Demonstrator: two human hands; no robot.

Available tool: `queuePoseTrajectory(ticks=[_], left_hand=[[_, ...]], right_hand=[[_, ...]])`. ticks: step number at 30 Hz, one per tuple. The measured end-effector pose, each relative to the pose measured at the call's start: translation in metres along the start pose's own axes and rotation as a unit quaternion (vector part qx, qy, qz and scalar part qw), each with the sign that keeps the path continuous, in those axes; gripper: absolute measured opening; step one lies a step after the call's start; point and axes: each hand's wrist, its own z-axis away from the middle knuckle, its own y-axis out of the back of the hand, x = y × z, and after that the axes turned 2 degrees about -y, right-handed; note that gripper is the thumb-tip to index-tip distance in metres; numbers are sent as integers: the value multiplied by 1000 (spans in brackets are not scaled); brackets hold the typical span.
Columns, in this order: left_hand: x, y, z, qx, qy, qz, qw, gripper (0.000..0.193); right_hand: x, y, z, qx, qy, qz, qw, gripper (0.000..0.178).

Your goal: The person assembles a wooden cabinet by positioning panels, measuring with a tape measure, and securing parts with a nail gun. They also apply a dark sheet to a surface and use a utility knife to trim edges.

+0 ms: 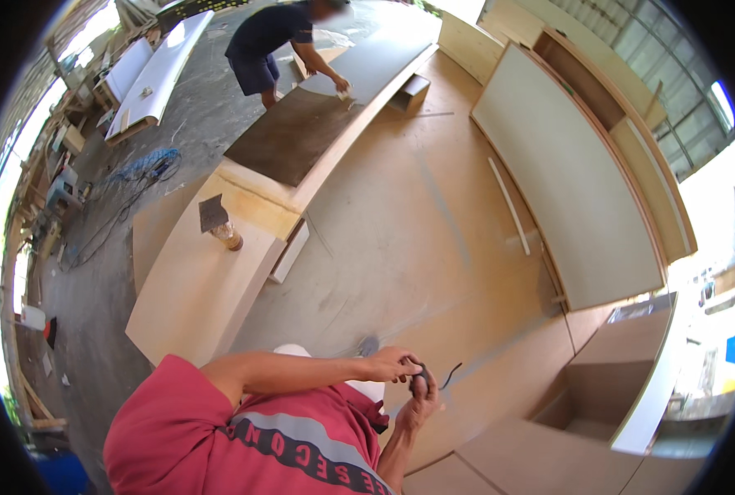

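Head view, looking down: the person's left hand (394, 363) and right hand (421, 403) meet in front of a red shirt (219, 437), above a plywood floor (400, 247). Both hands have fingers curled, pinching a small dark object (421, 381) between them; a thin dark cord (451, 375) curls off to its right. Farther off, a long curved wooden surface (194, 289) carries a bottle (228, 236). Beyond it, another person (272, 45) bends over a dark panel (297, 136).
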Motion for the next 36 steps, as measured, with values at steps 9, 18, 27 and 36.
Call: queuePoseTrajectory(ticks=[9, 18, 27, 36], left_hand=[[44, 179, -35, 170, -77, 133, 973, 34], [17, 433, -59, 280, -80, 143, 946, 17], [-49, 810, -75, 545, -58, 181, 817, 8], [-161, 1088, -8, 798, 77, -246, 544, 20]], right_hand=[[-32, -175, -168, -373, -33, 284, 883, 36], [50, -324, -275, -478, 91, 520, 702, 33], [168, -332, -400, -408, -61, 574, 707, 35], [258, -402, -475, -385, -130, 573, 712, 30]])
